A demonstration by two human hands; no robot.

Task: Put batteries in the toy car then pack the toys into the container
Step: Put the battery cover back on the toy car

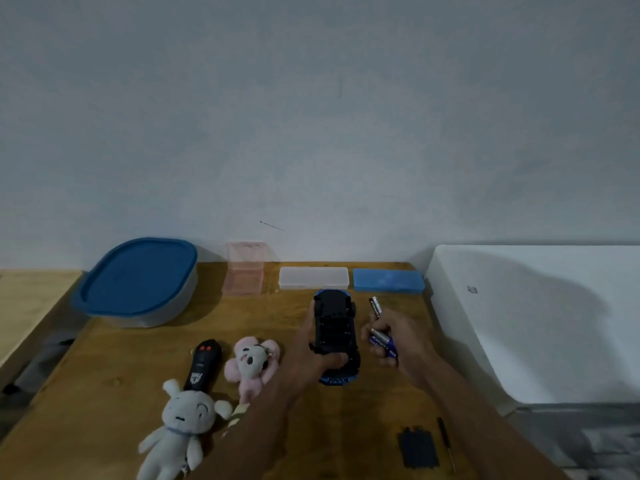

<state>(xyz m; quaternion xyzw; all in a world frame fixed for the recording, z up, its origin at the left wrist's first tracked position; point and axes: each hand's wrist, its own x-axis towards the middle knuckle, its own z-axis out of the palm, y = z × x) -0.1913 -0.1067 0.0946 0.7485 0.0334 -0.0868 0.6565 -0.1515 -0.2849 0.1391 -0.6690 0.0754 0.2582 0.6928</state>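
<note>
A blue toy car lies upside down on the wooden table, its black underside and open battery bay facing up. My left hand grips it from the left side. Just right of the car, my right hand holds several blue and black batteries, one sticking up toward the wall. The black battery cover and a thin screwdriver lie near the front right edge. A container with a blue lid stands at the back left.
A black remote, a pink plush and a grey plush lie left of my arms. Along the wall stand a pink clear box, a white case and a blue case. A white surface borders the table's right side.
</note>
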